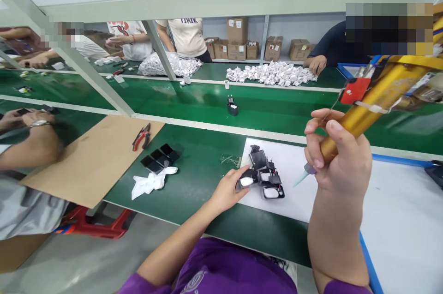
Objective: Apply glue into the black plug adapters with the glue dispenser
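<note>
My left hand point(229, 189) pinches a small black charger part with a white face point(246, 182) on a white sheet point(297, 192). Several more black charger parts point(268, 178) are clustered just right of it. My right hand point(337, 155) is wrapped round a gold glue dispenser point(374, 100), held above the sheet. Its pale blue nozzle tip point(300, 178) points down and left toward the black parts, a little apart from them.
Black square parts point(159, 157) and a white cloth point(152, 182) lie on the green belt. Red pliers point(141, 137) rest on a cardboard sheet point(93, 165). A lone black charger point(232, 107) stands mid-belt. Other people work across and at left, beside piles of white parts point(272, 74).
</note>
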`<state>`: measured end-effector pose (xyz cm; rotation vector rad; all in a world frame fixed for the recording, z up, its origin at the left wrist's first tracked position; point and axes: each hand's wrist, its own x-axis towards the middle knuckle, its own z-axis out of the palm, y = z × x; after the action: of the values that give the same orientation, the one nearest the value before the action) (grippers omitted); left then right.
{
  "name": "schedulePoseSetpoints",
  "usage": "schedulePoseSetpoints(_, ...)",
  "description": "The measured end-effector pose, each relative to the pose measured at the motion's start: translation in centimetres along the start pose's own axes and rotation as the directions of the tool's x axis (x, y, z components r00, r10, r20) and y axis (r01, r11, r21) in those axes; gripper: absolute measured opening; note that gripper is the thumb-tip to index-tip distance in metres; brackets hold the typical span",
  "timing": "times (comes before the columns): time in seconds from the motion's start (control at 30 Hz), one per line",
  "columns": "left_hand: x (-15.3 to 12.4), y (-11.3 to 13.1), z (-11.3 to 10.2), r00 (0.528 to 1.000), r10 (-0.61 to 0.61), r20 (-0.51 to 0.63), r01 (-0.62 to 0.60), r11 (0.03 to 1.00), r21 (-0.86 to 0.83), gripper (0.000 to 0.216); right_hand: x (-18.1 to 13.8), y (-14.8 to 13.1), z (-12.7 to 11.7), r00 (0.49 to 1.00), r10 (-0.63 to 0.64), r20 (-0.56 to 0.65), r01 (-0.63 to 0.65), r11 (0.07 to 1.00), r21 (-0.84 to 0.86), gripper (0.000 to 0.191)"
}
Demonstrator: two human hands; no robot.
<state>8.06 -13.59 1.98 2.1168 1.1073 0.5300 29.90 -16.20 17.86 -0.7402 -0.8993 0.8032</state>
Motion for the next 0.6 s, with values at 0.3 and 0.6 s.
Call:
schedulePoseSetpoints(0.3,12.9,-3.8,-6.9,0.941,-0.144,-0.306,0.135,0.99,-0.048,0.071,0.1,0.4,-0.3,0.999,0.032,0.012,-0.032,0.999,0.013,0.015)
schedulePoseSetpoints(0.6,27.8,-4.6,-6.7,0.878,-0.259,-0.403,0.246,0.966,-0.085,0.072,0.0,0.6,-0.4,0.998,0.064,0.004,-0.064,0.998,-0.012,0.018)
